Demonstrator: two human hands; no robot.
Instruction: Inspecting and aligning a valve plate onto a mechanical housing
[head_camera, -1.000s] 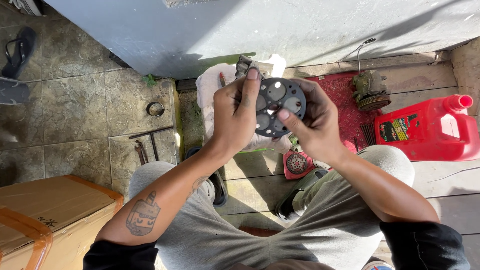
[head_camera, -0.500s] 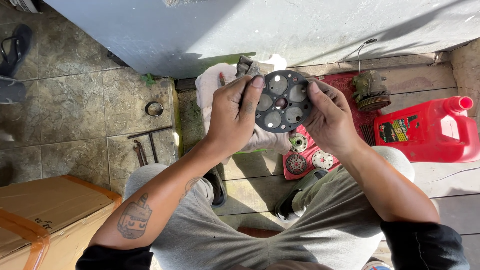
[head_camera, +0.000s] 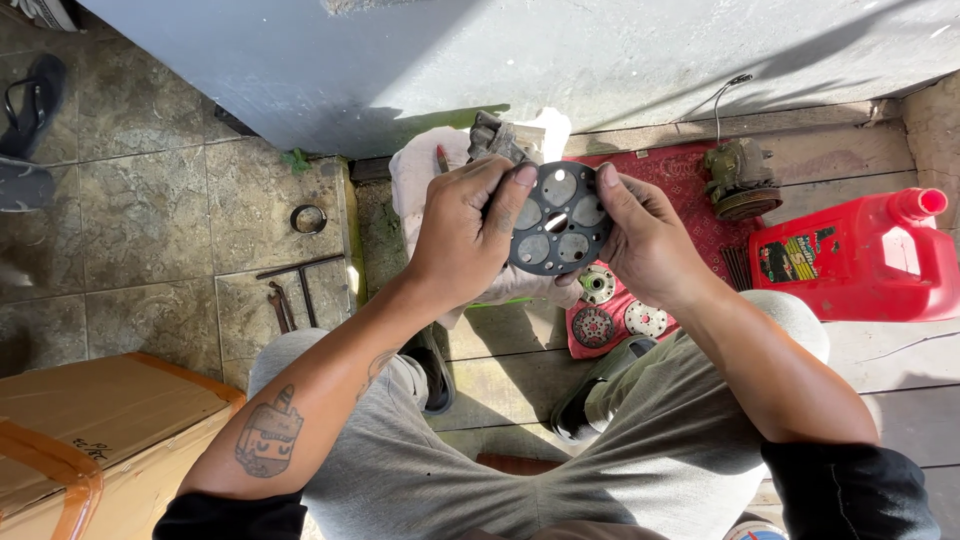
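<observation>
**Round plate held up for a close look**

Centre frame, the left hand (head_camera: 465, 235) and right hand (head_camera: 640, 240) close on opposite edges of the dark perforated disc (head_camera: 557, 232), thumbs on its rim, tilting its face upward, seemingly for inspection, above the red mat (head_camera: 690, 170).

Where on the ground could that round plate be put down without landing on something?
Bare room: the stone tiles between the metal ring and the cardboard box, and the planks below the red jug. Crowded: the red mat under the black disc, with its small round parts.
</observation>
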